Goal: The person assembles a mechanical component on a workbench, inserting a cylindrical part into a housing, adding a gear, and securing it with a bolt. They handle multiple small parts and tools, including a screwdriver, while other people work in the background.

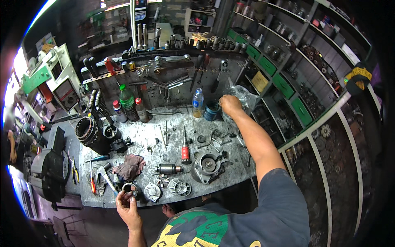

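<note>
My left hand, at the near left edge of the bench, is closed around a short, hollow metal cylinder with a reddish-brown bit at its open end. My right arm stretches to the far right side of the bench. There my right hand has its fingers curled together beside a blue tub and a clear plastic bag; what they grip is hidden. Near my left hand lie a hammer, a dark rag and a round metal end cover.
The metal-topped bench carries an armature, a red-handled screwdriver, a motor housing and a finned cover. Bottles stand along its back. Tools hang on the back panel; shelves with green drawers rise at right.
</note>
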Demonstrator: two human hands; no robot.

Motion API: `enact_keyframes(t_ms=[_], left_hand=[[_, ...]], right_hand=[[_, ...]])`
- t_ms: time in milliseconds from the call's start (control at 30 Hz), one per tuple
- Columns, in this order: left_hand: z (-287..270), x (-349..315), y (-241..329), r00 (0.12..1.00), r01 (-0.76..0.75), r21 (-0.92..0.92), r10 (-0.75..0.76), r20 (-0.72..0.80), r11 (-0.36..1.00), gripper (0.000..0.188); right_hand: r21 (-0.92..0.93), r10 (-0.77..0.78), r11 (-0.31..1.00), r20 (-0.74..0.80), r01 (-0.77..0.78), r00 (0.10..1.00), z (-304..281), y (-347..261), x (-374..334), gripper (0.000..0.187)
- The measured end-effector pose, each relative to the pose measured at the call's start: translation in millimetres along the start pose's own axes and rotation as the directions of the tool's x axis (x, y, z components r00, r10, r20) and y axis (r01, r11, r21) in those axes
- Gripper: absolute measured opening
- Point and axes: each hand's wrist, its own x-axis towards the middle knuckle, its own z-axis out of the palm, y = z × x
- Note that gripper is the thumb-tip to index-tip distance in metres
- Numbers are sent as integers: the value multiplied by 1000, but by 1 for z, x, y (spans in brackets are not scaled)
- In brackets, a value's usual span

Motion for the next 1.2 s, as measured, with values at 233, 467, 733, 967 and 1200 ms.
enact_keyframes(t_ms=[233, 467, 733, 967, 1200], left_hand=[[69, -75, -17, 954, 20, -11, -23, -298, 1000, 46], [152, -117, -7, 941, 87, 34, -70, -332, 996, 43], [188, -94, -5, 989, 52, 10, -50, -136, 999, 41], [205, -60, -29, 933, 250, 147, -279, 228, 957, 50], [223, -32, -49, 678, 640, 161, -651, 341, 751, 55]], right_hand=[[-19, -197, 976, 345, 216, 918, 57, 1, 58, 24], [8, -246, 965, 389, 264, 888, 63, 6, 69, 25], [106, -194, 980, 316, 168, 929, 35, 12, 45, 24], [866, 162, 494, -8, -74, 987, -16, 41, -76, 25], [882, 130, -392, 336, -263, 933, 11, -79, -211, 28]])
